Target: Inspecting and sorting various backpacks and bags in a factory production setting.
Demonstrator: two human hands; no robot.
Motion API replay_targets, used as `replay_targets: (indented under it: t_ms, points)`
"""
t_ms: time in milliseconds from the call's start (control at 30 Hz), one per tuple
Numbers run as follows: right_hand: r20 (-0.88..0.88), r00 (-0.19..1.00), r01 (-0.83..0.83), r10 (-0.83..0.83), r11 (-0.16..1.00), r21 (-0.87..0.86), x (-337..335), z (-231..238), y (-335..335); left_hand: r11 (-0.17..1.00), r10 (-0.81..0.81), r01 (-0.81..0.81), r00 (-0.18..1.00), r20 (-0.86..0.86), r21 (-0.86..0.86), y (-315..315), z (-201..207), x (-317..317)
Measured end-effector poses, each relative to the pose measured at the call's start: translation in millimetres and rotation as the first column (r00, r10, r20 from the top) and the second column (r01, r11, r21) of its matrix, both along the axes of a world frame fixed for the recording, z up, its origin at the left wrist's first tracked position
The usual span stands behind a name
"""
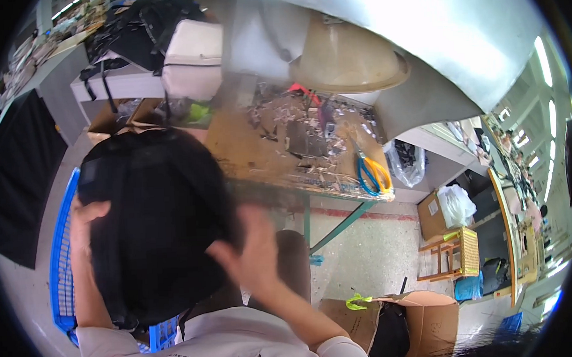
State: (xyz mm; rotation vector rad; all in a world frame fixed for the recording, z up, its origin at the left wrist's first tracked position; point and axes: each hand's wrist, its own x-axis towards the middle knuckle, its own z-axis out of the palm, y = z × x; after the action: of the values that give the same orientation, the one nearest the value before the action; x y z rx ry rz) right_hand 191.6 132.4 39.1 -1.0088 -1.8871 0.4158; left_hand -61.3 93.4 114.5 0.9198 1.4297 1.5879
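Note:
A large black backpack (160,216) stands upright in front of my body, over my lap. My left hand (89,220) grips its left edge, the thumb lying on the near face and the other fingers hidden behind the side. At the opposite edge is my right hand (254,250), its thumb apart from the raised fingers. The fingertips are smeared by motion, and I cannot tell whether they touch the fabric. A blue plastic basket (61,252) sits behind the bag, mostly covered by it.
A worktable (253,157) strewn with scraps carries scissors with blue and yellow handles (375,174) and a machine arm (351,57). Black bags (145,25) and a pale bag (193,61) lie beyond. To the right are a cardboard box (433,322) and a wooden stool (452,257).

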Motion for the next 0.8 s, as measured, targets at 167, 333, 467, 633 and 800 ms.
replay_targets:
  t_ms: [167, 333, 467, 633, 800]
  points:
    - [0.130, 0.834, -0.514, 0.536, 0.841, -0.171, -65, 8, -87, 0.847, 0.471, -0.448, 0.882, -0.012, 0.286, -24, -10, 27]
    - [0.032, 0.950, -0.285, 0.310, 0.907, -0.311, -80, -17, -80, 0.693, 0.680, -0.545, 0.711, -0.177, 0.472, 0, -31, 42]
    - [-0.141, 0.983, -0.158, 0.121, 0.943, -0.293, -72, -28, -55, 0.674, 0.683, -0.498, 0.701, -0.204, 0.545, 9, -24, 65]
    - [-0.517, 0.811, -0.491, 0.274, 0.800, -0.345, 2, -23, 3, 0.757, 0.619, -0.256, 0.575, -0.535, 0.601, 13, 4, 68]
    - [-0.792, 0.581, -0.734, 0.188, 0.542, -0.410, 51, -8, 22, 0.973, 0.116, 0.027, 0.805, -0.582, 0.231, 46, -13, -30]
